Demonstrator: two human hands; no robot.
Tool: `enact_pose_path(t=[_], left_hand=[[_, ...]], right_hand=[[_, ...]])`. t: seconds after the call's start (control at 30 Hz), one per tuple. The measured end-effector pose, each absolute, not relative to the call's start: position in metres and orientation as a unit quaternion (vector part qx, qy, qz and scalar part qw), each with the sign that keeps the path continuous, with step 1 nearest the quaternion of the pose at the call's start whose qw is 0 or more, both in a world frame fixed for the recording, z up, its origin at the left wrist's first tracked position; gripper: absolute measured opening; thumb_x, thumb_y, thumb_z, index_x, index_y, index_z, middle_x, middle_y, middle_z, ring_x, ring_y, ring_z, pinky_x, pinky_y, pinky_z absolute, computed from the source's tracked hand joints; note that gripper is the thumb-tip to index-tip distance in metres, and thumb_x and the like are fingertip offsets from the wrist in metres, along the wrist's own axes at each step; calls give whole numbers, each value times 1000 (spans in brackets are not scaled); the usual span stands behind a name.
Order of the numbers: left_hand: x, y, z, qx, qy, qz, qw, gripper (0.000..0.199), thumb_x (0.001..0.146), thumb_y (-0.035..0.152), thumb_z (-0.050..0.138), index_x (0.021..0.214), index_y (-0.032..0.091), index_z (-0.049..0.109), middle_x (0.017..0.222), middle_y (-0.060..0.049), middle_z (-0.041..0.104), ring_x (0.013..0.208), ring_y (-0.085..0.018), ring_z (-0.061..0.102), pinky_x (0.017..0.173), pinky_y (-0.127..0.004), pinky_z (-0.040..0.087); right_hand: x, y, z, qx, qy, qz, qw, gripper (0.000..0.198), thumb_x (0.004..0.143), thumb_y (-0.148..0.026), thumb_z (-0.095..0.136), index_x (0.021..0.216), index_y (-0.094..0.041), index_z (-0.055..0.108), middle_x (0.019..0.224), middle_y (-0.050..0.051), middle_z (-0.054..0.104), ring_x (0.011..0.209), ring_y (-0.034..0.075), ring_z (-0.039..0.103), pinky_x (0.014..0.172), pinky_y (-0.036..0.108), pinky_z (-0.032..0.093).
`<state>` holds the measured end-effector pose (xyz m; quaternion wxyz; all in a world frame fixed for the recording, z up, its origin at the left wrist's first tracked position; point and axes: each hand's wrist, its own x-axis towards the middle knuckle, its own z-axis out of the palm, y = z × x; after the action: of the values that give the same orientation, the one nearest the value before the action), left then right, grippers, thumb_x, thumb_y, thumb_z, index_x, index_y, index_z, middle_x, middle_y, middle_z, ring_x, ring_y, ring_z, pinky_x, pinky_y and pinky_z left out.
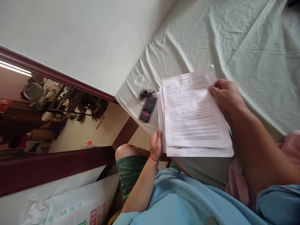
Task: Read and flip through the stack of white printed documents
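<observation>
Printed papers [195, 115] were held btwn both hands

Stack was white, A4-ish in look, several loose sheets w/ edges fanned out on L side & at btm. Front sheet slightly wavy, a bit glossy where light hit; upper R corner bent up.

Writing: a short centred heading nr top, then dense rows of small print, too small to read. Part of a dark curved mark showed on sheet beneath, at front sheet's btm edge. White sack [77, 203], lower L, had red & green characters, illegible at that angle.

Heading end pointed away from the person; long axis ran roughly away from the body, top leaning slightly L.

Papers were above edge of pale green cloth [255, 47], in front of the torso. L hand [156, 144] fingers gripped stack's L edge; R hand [226, 93] pinched its upper R edge, thumb on top. Clear cup [140, 80] & blurred-out dark item [148, 107] lay nearby, L of stack.
</observation>
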<state>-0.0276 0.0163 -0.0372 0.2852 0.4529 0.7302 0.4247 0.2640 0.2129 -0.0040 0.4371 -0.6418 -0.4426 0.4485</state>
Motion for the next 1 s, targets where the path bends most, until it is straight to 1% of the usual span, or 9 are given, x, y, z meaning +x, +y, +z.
enact_pose_path(t=[0.17, 0.33, 0.4, 0.53, 0.63, 0.77, 0.9, 1.0], left_hand=[[-29, 16, -39, 456, 707, 450, 299, 51, 96, 70, 57, 81, 21, 61, 71, 2, 49, 67, -15, 44, 65, -28, 41], [-29, 15, -42, 454, 700, 462, 302, 49, 99, 65, 56, 76, 21, 57, 71, 2, 46, 67, -15, 42, 65, -28, 39], [-29, 14, -41, 455, 698, 462, 305, 49, 99, 65, 57, 77, 21, 57, 70, 2, 46, 67, -15, 42, 65, -28, 39], [-26, 15, -35, 457, 692, 454, 325, 50, 98, 67, 55, 81, 21, 61, 73, 1, 53, 69, -16, 47, 67, -28, 42], [-24, 16, -33, 452, 695, 457, 322, 51, 97, 69, 56, 82, 21, 63, 74, 0, 57, 70, -16, 50, 68, -28, 44], [-24, 17, -32, 450, 691, 465, 322, 51, 95, 70, 57, 82, 21, 64, 75, -1, 60, 71, -17, 51, 68, -28, 46], [-24, 16, -32, 448, 691, 467, 322, 50, 94, 69, 60, 86, 20, 67, 77, -2, 63, 72, -17, 53, 68, -29, 46], [-25, 15, -34, 443, 686, 472, 332, 48, 94, 67, 61, 87, 20, 68, 77, -1, 61, 71, -17, 52, 67, -28, 45]], right_hand=[[256, 209, -3, -647, -492, 412, 412, 10, 74, -16, 61, 70, -25, 59, 68, 2, 63, 61, 16, 51, 50, 29, 37], [249, 204, 6, -654, -488, 415, 402, 11, 76, -16, 61, 71, -24, 57, 67, 1, 61, 61, 16, 51, 53, 30, 40], [245, 203, 8, -660, -489, 414, 391, 13, 77, -14, 61, 70, -24, 56, 66, 1, 60, 61, 16, 51, 55, 31, 41], [239, 200, 13, -664, -479, 422, 389, 17, 78, -10, 59, 71, -25, 55, 66, -1, 59, 60, 15, 50, 58, 31, 41], [237, 198, 18, -674, -469, 423, 384, 21, 79, -8, 59, 69, -25, 53, 65, -1, 58, 60, 15, 49, 59, 32, 40], [237, 197, 23, -684, -467, 417, 374, 24, 78, -6, 60, 66, -25, 51, 64, 0, 56, 63, 17, 50, 61, 33, 40], [236, 198, 24, -689, -467, 410, 373, 26, 79, -5, 60, 66, -25, 51, 63, 0, 55, 61, 16, 48, 60, 33, 39], [236, 199, 21, -687, -474, 403, 375, 25, 79, -6, 59, 66, -25, 51, 63, -1, 56, 59, 16, 47, 60, 33, 39]])
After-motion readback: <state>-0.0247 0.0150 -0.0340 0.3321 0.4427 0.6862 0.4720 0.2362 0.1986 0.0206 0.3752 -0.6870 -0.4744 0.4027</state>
